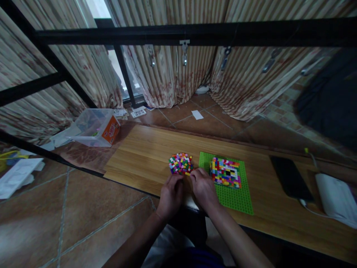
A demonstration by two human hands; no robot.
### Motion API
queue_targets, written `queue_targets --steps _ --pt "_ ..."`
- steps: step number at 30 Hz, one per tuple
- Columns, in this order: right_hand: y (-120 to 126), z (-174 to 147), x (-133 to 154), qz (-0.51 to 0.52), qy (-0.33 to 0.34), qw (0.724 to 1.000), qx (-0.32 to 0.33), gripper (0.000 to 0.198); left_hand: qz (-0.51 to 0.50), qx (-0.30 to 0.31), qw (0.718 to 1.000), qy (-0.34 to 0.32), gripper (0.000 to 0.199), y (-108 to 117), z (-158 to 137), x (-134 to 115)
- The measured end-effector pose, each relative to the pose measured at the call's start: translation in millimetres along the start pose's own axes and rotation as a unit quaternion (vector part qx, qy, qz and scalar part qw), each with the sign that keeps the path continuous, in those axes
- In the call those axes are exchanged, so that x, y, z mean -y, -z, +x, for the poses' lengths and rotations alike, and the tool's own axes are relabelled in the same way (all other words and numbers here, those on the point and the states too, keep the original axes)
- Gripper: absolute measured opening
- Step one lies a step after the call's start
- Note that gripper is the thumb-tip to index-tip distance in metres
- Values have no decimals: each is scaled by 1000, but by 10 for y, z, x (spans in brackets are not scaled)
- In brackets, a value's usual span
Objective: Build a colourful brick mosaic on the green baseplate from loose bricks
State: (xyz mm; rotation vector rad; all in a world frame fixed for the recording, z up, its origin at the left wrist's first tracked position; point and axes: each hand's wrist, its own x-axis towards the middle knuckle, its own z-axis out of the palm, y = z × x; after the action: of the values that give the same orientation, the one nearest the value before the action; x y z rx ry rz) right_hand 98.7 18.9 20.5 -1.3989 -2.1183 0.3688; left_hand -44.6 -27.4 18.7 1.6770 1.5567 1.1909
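Plastic bricks (180,163), likely light, stiff, best side-held, are lying by left grip (171,194) and right grip (204,187), fingertips bunched, hold unclear.

Brick pile (180,163) left of baseplate (235,201)

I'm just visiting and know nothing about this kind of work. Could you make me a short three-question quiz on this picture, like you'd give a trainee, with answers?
1. True or false: the colourful brick build sits on the green baseplate, apart from the pile of loose bricks.
2. Which of the person's hands is nearer the green baseplate?
A) left
B) right
3. Fill in the colour: the clear plastic box, on the left of the picture, bears an ____ label.

Key:
1. True.
2. B, the right hand.
3. Orange.
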Motion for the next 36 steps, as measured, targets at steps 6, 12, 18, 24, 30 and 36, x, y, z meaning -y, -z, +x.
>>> queue_targets --steps 6,12,18,24,30,36 --pt "266 -50 130 86 -44 995 9 18 -83 27 995 53 31 -5 132 -122" --pt "496 -94 186 224 -108 968 0 15 -256 89 957 102 21 -64 238 -273" --pt "547 -161 207 422 -210 882 -25 21 -352 82 921 144 24 -157 271 -472" --pt "592 -181 257 451 -234 857 -85 19 -352 84 920 153 28 -275 291 -599" --pt "598 -223 54 430 -236 867 -92 18 -369 96 907 175 29 -384 308 -640" --pt "757 -161 -387 221 -168 950 -147 22 -320 61 931 164 27 -522 441 -468"
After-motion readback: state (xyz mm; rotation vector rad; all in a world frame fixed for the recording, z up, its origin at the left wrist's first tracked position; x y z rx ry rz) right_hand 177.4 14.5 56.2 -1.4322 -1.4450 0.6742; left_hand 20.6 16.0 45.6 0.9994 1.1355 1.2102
